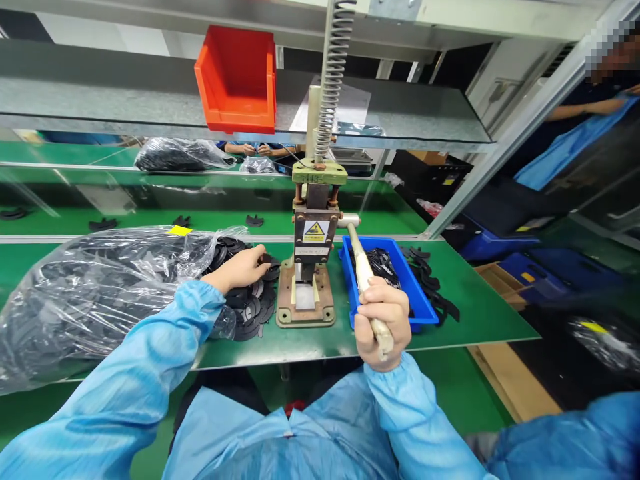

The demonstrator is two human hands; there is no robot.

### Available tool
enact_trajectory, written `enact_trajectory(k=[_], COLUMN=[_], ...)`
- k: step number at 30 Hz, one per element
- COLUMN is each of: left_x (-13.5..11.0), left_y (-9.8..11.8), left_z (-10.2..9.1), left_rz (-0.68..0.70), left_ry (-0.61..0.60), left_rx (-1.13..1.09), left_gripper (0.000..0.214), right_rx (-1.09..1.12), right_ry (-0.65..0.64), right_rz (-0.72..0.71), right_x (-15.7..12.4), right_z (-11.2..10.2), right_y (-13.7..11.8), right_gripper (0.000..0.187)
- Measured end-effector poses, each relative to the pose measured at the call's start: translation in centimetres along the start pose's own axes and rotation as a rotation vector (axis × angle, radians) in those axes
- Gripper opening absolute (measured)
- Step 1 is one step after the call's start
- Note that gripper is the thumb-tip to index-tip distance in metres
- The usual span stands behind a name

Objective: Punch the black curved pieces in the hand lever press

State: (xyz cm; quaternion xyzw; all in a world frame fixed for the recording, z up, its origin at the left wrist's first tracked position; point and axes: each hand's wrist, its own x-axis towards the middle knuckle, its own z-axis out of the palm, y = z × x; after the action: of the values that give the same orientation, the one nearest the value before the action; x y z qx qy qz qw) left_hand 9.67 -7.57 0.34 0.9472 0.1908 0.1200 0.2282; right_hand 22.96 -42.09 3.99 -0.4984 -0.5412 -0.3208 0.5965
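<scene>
My right hand (pixel 384 317) is wrapped round the pale, taped lever (pixel 361 260) of a hand press (pixel 313 233). The lever slopes down from the press's right side toward me. A metal block (pixel 305 296) sits on the press base under the ram. My left hand (pixel 241 268) is closed, with a black curved part (pixel 271 267) at its fingertips, just left of the press. Below it lies a heap of similar black curved parts (pixel 250 310), spilling from a large clear plastic bag (pixel 100 293).
Right of the press stands a blue tray (pixel 423 308) holding black parts, with more black pieces (pixel 433 287) beside it. An orange bin (pixel 237 87) sits on the shelf above. Behind the press, another person's hands (pixel 257 149) work near a plastic bag. Another person is at far right.
</scene>
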Motion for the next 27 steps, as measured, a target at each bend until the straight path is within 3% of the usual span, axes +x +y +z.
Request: enact_trajectory(k=[4,9,12,14,16,18,21,27], left_x=[-1.5,-2.8,-2.8,-2.5,-2.1,-1.7,-1.4,-1.1], left_y=[1.4,3.2,3.9,4.3,4.6,4.8,4.8,4.0], left_z=[0.5,2.7,4.2,5.2,6.1,6.8,7.4,7.8], left_rz=[-0.124,-0.225,-0.254,-0.277,-0.342,-0.379,-0.325,-0.228], left_ry=[-0.039,0.087,0.065,0.11,0.148,0.109,0.018,-0.087], left_rx=[-0.262,-0.459,-0.716,-0.893,-1.035,-1.121,-1.101,-0.807], left_gripper=[0.027,0.048,0.046,0.046,0.055,0.062,0.057,0.049], right_rx=[-0.002,-0.015,0.005,0.011,0.009,0.0,-0.013,-0.001], right_ry=[-0.001,0.003,0.0,0.0,0.002,0.004,0.005,0.01], right_rz=[0.005,0.003,-0.003,-0.003,-0.002,0.0,-0.003,-0.018], right_x=[0.0,0.0,0.1,0.1,0.1,0.1,0.1,0.1], right_z=[0.0,0.0,0.1,0.1,0.1,0.1,0.1,0.1], right_y=[-0.1,0.0,0.0,-0.1,-0.1,-0.1,-0.1,-0.1], right_gripper=[0.017,0.014,0.016,0.017,0.016,0.014,0.014,0.015])
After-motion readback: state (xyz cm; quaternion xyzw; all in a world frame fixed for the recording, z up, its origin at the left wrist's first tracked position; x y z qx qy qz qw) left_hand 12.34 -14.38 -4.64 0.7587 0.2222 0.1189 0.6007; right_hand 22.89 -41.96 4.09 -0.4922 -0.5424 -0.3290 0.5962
